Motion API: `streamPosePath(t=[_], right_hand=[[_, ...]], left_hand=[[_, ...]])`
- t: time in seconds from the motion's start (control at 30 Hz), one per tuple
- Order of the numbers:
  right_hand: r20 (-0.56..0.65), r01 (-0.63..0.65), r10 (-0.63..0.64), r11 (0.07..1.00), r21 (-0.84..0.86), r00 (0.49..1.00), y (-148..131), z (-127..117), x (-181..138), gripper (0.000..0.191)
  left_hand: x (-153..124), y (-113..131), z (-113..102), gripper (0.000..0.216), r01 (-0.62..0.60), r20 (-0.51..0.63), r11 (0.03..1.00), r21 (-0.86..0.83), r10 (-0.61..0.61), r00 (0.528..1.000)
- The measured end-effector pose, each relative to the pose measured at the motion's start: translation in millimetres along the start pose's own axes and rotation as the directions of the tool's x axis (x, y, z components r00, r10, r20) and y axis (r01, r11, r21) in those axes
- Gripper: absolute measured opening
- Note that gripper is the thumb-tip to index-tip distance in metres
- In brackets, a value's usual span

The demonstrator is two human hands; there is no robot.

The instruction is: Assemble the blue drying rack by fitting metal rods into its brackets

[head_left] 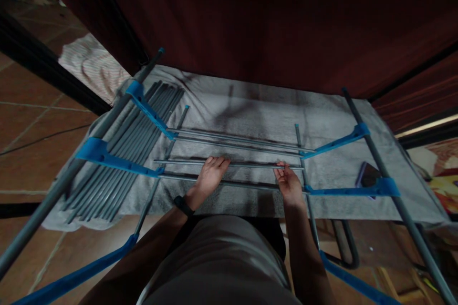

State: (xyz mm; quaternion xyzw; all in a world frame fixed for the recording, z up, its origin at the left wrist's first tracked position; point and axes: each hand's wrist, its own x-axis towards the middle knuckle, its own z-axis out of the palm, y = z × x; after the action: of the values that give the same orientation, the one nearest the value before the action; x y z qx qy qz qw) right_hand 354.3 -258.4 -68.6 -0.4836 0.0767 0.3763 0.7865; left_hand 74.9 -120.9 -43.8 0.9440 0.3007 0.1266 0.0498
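Note:
A grey metal rack frame with blue plastic brackets [118, 162] stands over a grey towel [250, 109] on the floor. Several thin grey rods run across between the brackets. My left hand [209, 176] is closed around one of these rods [246, 165] near its middle. My right hand [288, 183] pinches the same rod close to its right end, beside an upright grey tube [302, 162]. A black band sits on my left wrist.
A bundle of loose grey rods [129, 152] lies on the towel at the left. A dark phone-like object [368, 175] lies at the right. Long grey side poles [390, 186] slope outward. A dark red curtain hangs behind; tiled floor surrounds.

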Motion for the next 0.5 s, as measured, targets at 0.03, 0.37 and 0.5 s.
streamPosePath(t=[0.03, 0.37, 0.5], right_hand=[[-0.009, 0.016, -0.016, 1.000, 0.005, 1.000, 0.2, 0.7, -0.4, 0.015], [-0.062, 0.154, -0.151, 0.987, 0.054, 0.987, 0.8, 7.2, -1.1, 0.027], [-0.109, 0.194, -0.188, 0.980, 0.051, 0.976, 1.5, 7.5, -1.1, 0.036]], left_hand=[[0.1, -0.6, 0.1, 0.031, -0.001, -0.009, 1.000, -0.004, 0.001, 1.000], [2.5, 0.0, -6.7, 0.039, 0.115, -0.087, 0.993, -0.014, -0.115, 0.989], [3.3, 0.2, -5.8, 0.039, 0.136, -0.090, 0.990, -0.022, -0.137, 0.986]])
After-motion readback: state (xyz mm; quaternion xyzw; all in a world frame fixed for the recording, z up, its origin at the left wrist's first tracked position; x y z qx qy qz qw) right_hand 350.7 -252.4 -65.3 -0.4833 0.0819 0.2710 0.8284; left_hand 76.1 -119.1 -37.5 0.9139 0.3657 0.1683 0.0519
